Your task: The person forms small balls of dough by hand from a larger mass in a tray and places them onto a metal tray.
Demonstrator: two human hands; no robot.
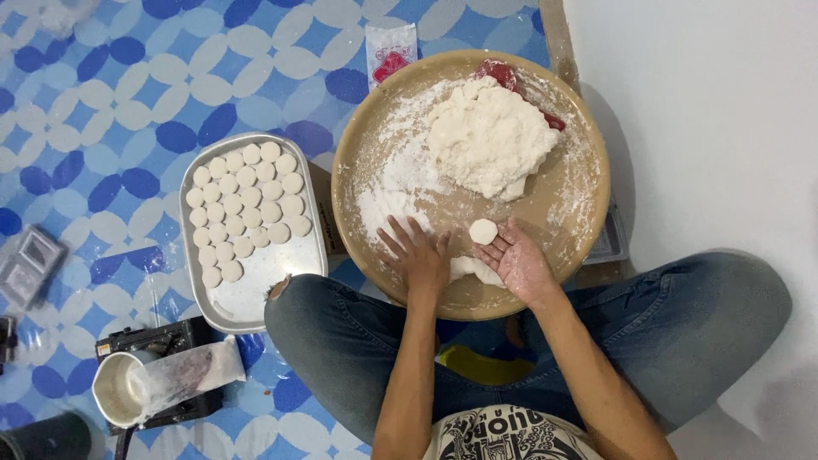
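On a blue patterned floor mat (102,111), left hand (417,255) lies flat and empty; right hand's (520,264) open grip cradles a dough disc (483,231).

White-red sachet (390,51) above round tray (358,136)

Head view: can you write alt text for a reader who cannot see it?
A seated person's right hand holds a small dough disc over a floured round tray with a dough mound; the left hand rests palm down. A metal tray of discs lies alongside.
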